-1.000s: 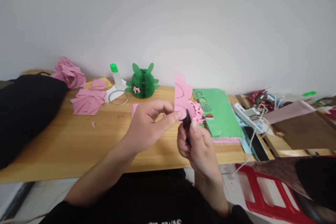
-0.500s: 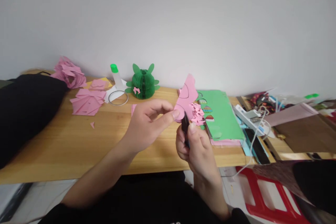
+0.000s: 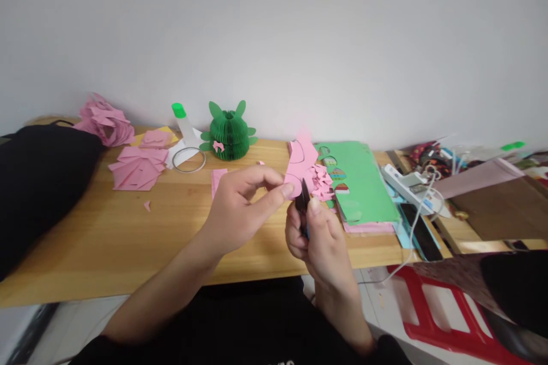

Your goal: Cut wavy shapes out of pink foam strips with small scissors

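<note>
My left hand (image 3: 240, 211) pinches the lower left edge of a pink paper piece (image 3: 302, 162) between thumb and fingers. Curved outlines show on the paper. In my right hand (image 3: 319, 239) is a pair of dark scissors (image 3: 302, 197), its handles mostly hidden by the fingers. The blades point up, away from me, at the right edge of the paper's rounded lower part. Behind the paper, a heap of small pink paper pieces (image 3: 322, 181) lies at the left edge of a green sheet (image 3: 368, 194).
A green honeycomb paper figure (image 3: 230, 134), a glue stick (image 3: 183, 122) and a tape ring (image 3: 189, 159) stand at the back. Folded pink papers (image 3: 139, 168) lie left, near a black bag (image 3: 47, 182). Rightward are a power strip (image 3: 402, 182), a phone (image 3: 422, 234) and a red stool (image 3: 445, 308).
The pink paper has tipped, its top now lower and blurred. The scissor blades show more clearly beside its edge. Both hands keep nearly the same places; the view has shifted slightly.
</note>
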A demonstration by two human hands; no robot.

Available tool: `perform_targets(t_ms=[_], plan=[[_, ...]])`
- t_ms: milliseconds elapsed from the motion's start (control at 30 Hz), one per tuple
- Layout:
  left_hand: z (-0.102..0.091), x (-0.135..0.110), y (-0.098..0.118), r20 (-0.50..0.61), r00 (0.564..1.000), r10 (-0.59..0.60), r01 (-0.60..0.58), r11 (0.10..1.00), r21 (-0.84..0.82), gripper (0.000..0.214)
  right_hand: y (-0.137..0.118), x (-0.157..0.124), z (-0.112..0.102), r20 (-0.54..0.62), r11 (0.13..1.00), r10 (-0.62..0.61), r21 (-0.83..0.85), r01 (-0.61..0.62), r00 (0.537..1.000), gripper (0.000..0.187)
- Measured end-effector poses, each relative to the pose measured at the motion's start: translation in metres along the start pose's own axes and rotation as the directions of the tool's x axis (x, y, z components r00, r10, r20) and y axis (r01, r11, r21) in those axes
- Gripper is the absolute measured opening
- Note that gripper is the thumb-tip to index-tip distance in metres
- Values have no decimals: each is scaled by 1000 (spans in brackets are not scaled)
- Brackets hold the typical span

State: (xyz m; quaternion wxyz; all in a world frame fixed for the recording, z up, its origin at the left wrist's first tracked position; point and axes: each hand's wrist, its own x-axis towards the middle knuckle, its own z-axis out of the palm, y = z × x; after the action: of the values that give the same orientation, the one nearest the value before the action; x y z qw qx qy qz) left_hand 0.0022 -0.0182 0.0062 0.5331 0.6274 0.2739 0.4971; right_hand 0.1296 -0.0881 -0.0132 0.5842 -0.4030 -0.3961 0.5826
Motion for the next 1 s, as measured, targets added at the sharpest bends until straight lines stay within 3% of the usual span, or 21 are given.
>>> perform_targets(t_ms=[433, 1000], plan=[[8, -6, -3, -87, 995, -54, 48, 996, -77, 11, 1, 2, 1, -14, 1000, -17, 11, 17, 1000, 43], [5, -5, 0, -71, 997, -41, 33, 992, -119, 13, -1, -1, 0, 3, 999, 3, -34, -3, 1000, 44]])
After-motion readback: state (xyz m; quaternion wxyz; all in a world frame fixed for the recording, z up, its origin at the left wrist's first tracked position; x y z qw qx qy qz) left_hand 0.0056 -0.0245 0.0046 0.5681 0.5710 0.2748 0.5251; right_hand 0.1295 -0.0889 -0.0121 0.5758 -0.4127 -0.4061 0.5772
